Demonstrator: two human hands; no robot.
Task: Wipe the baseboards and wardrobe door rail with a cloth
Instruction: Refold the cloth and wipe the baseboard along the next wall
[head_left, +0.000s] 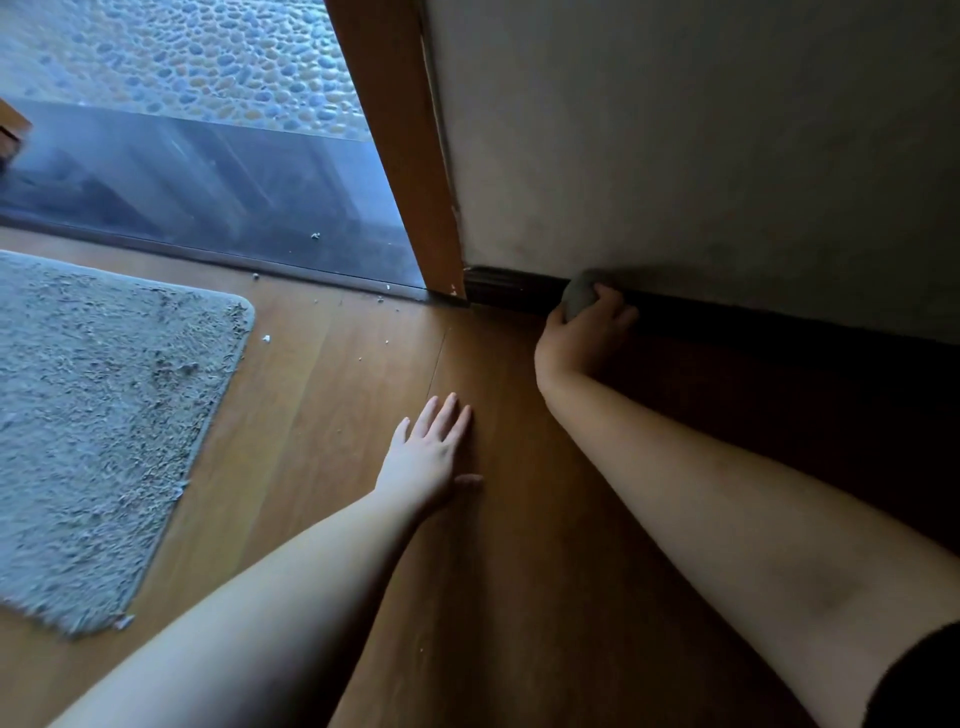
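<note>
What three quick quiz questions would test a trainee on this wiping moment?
1. True or false: the right hand holds the cloth against the baseboard.
2. What is the left hand doing? A) gripping the rug B) resting flat on the floor C) holding the door frame
3. Fill in: small bits of debris lie on the floor between the rug and the ____.

Key: 1 true; 2 B; 3 door frame.
</note>
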